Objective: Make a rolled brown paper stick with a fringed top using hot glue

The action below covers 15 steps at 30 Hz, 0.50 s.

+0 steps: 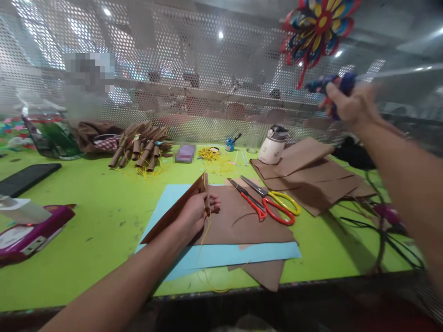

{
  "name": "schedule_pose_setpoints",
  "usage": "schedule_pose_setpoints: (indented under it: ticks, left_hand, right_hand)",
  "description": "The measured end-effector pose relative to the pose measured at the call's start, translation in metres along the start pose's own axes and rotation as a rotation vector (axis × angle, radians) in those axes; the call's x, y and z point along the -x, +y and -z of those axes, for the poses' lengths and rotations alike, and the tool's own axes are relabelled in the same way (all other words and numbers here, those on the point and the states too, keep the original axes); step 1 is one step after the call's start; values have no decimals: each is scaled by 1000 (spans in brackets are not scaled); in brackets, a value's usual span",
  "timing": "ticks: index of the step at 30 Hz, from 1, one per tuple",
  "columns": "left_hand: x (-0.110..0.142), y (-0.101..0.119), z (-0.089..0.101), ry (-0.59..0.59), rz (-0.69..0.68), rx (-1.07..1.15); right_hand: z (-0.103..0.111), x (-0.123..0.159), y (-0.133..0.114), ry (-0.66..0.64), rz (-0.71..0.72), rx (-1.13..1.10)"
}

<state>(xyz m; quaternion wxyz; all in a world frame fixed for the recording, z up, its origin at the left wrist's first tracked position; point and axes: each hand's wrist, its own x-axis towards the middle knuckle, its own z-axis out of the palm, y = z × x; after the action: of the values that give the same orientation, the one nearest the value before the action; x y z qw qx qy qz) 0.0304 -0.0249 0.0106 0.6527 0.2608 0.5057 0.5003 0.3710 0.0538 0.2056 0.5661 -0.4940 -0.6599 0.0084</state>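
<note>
My left hand is closed on the raised edge of a brown sheet, which looks like thick paper or leather. The sheet's left part stands up as a slanted fold, and thin yellow strands hang by my fingers. Light blue paper lies beneath the sheet. Up at the right, away from the table, my right hand is wrapped around a blue and red glue gun, its nozzle pointing left; motion blurs it a little. Red-handled scissors and scissors with yellow and red handles rest on the sheet's right side.
Brown sheets are stacked at the right, beside a white bottle. Black cables run near the right edge. Rolled brown tubes lie at the back left. A phone and a purple power strip sit at the left.
</note>
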Motion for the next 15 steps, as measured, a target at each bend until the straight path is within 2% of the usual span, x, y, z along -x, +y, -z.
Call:
schedule_pose_setpoints:
  ticks: [2,4,5,6,8,11,15]
  left_hand:
    - [-1,2,2,24,-47,22]
    - [-3,5,4,50,-111,44]
    - [-5,6,6,60,-140,52]
    - [-6,8,7,66,-162,56]
    - [-9,10,10,77,-195,57]
    - [-12,15,13,96,-237,51]
    - [-12,19,13,89,-258,42]
  right_hand:
    - [-32,5,-20,82,44,-83]
    - [-75,30,-40,103,71,-212]
    - [-97,48,-49,75,72,-273]
    - [-116,69,-56,-11,17,-451]
    - [-146,110,-66,-127,-18,-532]
    - [-162,158,-70,-302,-78,-568]
    - [-155,190,-64,-416,-208,-580]
